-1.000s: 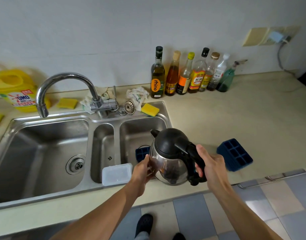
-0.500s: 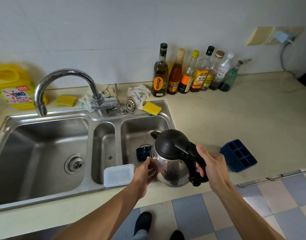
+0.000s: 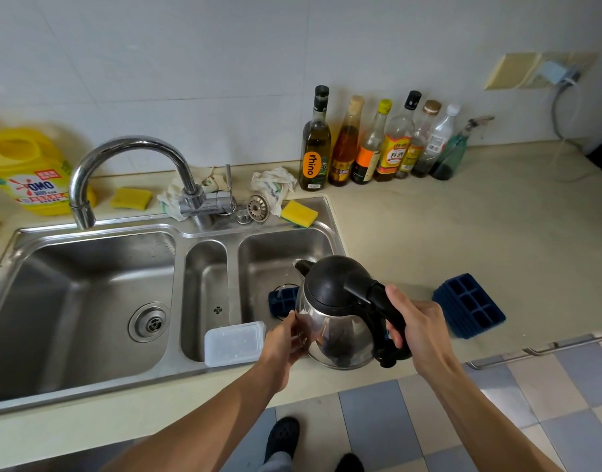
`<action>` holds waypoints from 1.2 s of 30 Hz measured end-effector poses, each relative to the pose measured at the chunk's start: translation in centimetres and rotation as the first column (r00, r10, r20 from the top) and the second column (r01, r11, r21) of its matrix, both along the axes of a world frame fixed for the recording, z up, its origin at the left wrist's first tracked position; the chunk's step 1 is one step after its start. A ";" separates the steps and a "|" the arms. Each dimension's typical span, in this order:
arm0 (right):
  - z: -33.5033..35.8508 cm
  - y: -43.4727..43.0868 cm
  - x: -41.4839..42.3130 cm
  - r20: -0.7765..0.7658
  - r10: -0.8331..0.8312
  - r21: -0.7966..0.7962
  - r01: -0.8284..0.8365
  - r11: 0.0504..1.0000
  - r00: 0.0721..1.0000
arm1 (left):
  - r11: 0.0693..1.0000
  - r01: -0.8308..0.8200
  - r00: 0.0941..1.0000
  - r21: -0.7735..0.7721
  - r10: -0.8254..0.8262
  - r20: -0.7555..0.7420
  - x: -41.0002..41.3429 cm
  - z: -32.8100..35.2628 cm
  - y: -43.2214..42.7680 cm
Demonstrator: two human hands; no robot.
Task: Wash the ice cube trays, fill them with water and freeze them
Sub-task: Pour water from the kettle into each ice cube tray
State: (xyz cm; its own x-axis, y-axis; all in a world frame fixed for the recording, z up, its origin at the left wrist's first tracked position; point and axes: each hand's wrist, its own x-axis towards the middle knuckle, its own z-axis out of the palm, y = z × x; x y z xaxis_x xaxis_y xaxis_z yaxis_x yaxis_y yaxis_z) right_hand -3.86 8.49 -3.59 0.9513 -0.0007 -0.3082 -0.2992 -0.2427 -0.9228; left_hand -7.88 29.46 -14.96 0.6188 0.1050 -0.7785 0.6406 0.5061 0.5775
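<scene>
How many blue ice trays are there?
2. One ice tray lies in the right sink basin, partly behind the kettle; the other ice tray sits on the counter. More may be hidden.

Back wall (image 3: pixel 224 63) is clad in large white tiles w/ thin joints. Beige countertop (image 3: pixel 463 233) is run along it. Yellowed socket plate (image 3: pixel 517 71) is fixed upper rt. Floor (image 3: pixel 377 413) is laid in grey-blue & cream checker tiles. Room is lit softly, evenly.
</scene>
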 end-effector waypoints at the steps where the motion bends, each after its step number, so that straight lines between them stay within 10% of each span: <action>1: 0.0 0.0 0.0 0.000 0.001 0.000 -0.001 1.000 1.000 | 1.000 -0.002 1.000 0.003 0.002 0.002 0.0 0.0 -0.1; 36: 1.3 -1.9 -0.7 -0.027 -0.023 -0.018 0.022 1.000 0.999 | 1.000 0.008 0.999 0.024 -0.009 0.033 -0.1 1.0 -2.0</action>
State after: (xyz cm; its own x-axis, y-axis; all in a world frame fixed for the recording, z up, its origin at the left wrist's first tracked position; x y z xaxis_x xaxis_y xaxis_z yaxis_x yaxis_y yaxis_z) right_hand -4.57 6.57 -2.32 0.9423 -0.0275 -0.3337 -0.3296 -0.2518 -0.9099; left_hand -8.02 27.44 -13.93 0.6455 0.1178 -0.7547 0.6251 0.4862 0.6106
